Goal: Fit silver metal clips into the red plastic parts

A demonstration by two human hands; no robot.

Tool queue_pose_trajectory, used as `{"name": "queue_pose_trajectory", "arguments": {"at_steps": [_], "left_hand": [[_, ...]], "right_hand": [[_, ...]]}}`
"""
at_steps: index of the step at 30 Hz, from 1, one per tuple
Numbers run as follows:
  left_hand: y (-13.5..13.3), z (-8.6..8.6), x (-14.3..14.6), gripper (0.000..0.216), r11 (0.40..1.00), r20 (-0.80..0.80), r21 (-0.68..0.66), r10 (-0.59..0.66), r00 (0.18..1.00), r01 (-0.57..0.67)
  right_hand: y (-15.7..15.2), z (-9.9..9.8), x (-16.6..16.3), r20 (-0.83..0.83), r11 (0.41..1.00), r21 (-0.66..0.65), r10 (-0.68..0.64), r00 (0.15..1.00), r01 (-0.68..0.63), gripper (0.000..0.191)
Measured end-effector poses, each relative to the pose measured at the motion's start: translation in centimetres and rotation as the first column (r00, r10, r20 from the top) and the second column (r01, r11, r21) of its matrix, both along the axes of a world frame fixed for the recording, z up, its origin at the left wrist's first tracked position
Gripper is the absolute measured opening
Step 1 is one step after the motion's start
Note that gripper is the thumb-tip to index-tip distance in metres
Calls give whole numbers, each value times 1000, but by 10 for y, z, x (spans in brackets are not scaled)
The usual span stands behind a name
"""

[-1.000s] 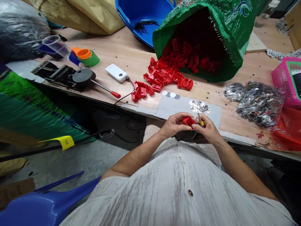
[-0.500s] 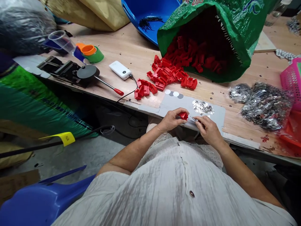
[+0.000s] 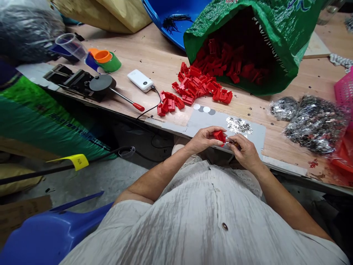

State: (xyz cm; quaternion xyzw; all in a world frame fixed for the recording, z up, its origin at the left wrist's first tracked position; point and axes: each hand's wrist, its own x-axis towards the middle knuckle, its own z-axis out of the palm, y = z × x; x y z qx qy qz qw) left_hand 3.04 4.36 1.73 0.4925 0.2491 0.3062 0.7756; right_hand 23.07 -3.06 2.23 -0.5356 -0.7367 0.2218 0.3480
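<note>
Between the thumb and fingers of my left hand [image 3: 202, 140] is a red plastic housing [image 3: 219, 136], held over the table's front edge. My right hand [image 3: 245, 152] is closed on a slim metal-tipped hand tool [image 3: 236, 144] with a brownish handle; its exact kind is too small to make out. The tool's tip meets the right side of the red housing, and my right fingertips are close beside it. Just beyond my hands, small flat silvery metal pieces [image 3: 239, 126] lie on a grey mat [image 3: 205, 121].
Loose red housings [image 3: 193, 86] spill from a green sack [image 3: 275, 82]. Bagged metal parts [image 3: 314, 123] lie to the right. On the left are a lever press [image 3: 100, 84], a white power bank [image 3: 140, 80] and tape rolls [image 3: 111, 63]. A blue basin [image 3: 165, 29] stands behind.
My left hand has turned the red housing and shifted it slightly right. The tool's tip, apart from the housing before, now reaches it. The view has moved slightly.
</note>
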Motion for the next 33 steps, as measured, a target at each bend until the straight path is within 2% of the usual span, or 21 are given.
{"name": "queue_pose_trajectory", "arguments": {"at_steps": [3, 7, 10, 12, 15, 18, 23, 27, 33], "left_hand": [[-4, 4, 2, 53, 998, 19, -59, -18, 1000, 19], [-6, 5, 3, 53, 997, 19, -69, -28, 999, 29], [-5, 2, 3, 53, 998, 23, -50, -26, 999, 27], [-3, 0, 1, 50, 1000, 8, 8, -16, 1000, 16], [2, -2, -4, 43, 983, -91, 184, 21, 996, -4], [7, -4, -8, 38, 934, -222, 357, 63, 973, 21], [10, -6, -9, 34, 849, -336, 518, 88, 938, 106], [11, -9, -7, 37, 797, -375, 591, 138, 917, 122], [13, -12, -8, 37, 788, -376, 603, 143, 915, 124]], "right_hand": [[-1, 0, 0, -44, 999, -41, -22, 999, 20, 8], [-2, 3, 2, -71, 995, -92, -39, 997, 33, 6], [-4, 5, 3, -55, 997, -78, -23, 998, 18, 11], [-5, 5, 4, -26, 999, -39, -5, 1000, 4, 18], [-8, 4, 4, 34, 1000, -17, 12, 999, -12, 26], [-11, 1, 3, 86, 998, -52, 23, 996, -18, 28], [-9, -6, 2, 169, 998, -64, 13, 985, -2, 26], [-5, -12, 4, 206, 997, -69, 32, 978, -18, 25], [-4, -12, 5, 228, 998, -64, 31, 973, -17, 26]]}}
